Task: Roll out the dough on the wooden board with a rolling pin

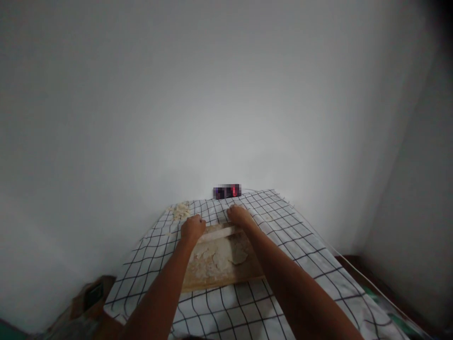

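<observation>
A wooden board (219, 281) lies on a table covered by a white cloth with a black grid (300, 250). Flattened pale dough (217, 257) is spread on the board. A pale rolling pin (217, 233) lies across the board's far edge. My left hand (192, 227) is closed over the pin's left end and my right hand (240, 216) rests over its right end. Both forearms reach forward over the board.
A pile of small pale dough pieces (180, 211) sits on the cloth at the far left. A small dark device with a red glow (227, 191) stands against the white wall. A thin white cord (354, 269) runs along the table's right edge.
</observation>
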A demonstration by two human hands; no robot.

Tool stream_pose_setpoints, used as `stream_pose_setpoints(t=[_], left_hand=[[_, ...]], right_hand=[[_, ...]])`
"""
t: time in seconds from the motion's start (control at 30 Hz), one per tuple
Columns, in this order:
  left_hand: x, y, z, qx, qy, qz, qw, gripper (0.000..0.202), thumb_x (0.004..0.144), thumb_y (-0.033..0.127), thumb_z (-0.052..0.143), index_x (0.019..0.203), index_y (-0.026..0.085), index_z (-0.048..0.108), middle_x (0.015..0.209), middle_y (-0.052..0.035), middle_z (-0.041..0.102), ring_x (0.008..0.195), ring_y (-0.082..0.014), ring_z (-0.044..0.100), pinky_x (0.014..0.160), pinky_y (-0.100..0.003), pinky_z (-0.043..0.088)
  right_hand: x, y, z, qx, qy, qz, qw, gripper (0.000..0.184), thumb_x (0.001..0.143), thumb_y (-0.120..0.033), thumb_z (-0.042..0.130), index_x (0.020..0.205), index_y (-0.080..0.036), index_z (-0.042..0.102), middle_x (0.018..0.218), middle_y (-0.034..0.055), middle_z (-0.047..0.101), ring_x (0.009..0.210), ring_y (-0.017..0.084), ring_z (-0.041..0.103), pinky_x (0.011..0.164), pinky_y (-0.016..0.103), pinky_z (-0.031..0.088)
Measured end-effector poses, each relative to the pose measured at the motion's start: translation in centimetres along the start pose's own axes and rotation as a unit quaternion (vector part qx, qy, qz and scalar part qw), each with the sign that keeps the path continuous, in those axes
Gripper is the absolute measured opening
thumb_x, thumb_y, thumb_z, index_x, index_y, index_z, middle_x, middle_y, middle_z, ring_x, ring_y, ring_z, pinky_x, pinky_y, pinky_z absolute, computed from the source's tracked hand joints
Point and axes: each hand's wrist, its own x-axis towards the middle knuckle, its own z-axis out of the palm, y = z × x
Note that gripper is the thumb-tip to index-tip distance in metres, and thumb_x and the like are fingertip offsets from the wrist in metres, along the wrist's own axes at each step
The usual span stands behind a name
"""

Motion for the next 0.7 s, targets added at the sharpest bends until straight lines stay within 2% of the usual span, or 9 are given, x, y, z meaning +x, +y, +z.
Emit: stream_pose_setpoints(t=[0.17,0.33,0.53,0.7], left_hand=[[0.2,0.0,-0.1,0.003,0.000,-0.003,1.000,0.039,0.112,0.029,0.049,0.120,0.019,0.085,0.131,-0.0160,0.087,0.124,-0.0283,0.080,0.099,-0.035,0.058],[0.3,-0.1,0.4,0.005,0.003,0.009,1.000,0.041,0.112,0.030,0.048,0.122,0.019,0.086,0.132,-0.0156,0.086,0.123,-0.0270,0.080,0.099,-0.033,0.058],[0.5,-0.2,1.5,0.013,0.003,0.059,0.998,0.045,0.114,0.031,0.047,0.126,0.014,0.086,0.141,-0.0217,0.082,0.131,-0.0303,0.078,0.106,-0.036,0.060],[0.3,-0.6,2.4,-0.005,-0.008,0.075,0.997,0.050,0.115,0.035,0.043,0.135,0.014,0.083,0.143,-0.0245,0.079,0.133,-0.0356,0.077,0.110,-0.045,0.061]], right_hand=[[0.4,0.0,0.0,0.017,-0.005,0.017,1.000,0.050,0.116,-0.034,0.044,0.146,-0.010,0.076,0.146,0.0286,0.078,0.139,0.035,0.075,0.112,0.046,0.056],[0.0,0.2,-0.2,0.000,-0.007,0.024,1.000,0.049,0.118,-0.033,0.043,0.147,-0.011,0.075,0.150,0.0262,0.077,0.140,0.032,0.074,0.113,0.042,0.054],[-2.4,0.2,-0.7,-0.026,-0.009,0.039,0.999,0.045,0.116,-0.031,0.047,0.145,-0.014,0.077,0.154,0.0239,0.075,0.144,0.033,0.073,0.117,0.047,0.054],[-4.9,-0.4,-1.2,-0.063,-0.007,0.065,0.996,0.046,0.116,-0.033,0.046,0.145,-0.015,0.077,0.155,0.0230,0.076,0.143,0.034,0.073,0.117,0.048,0.055]])
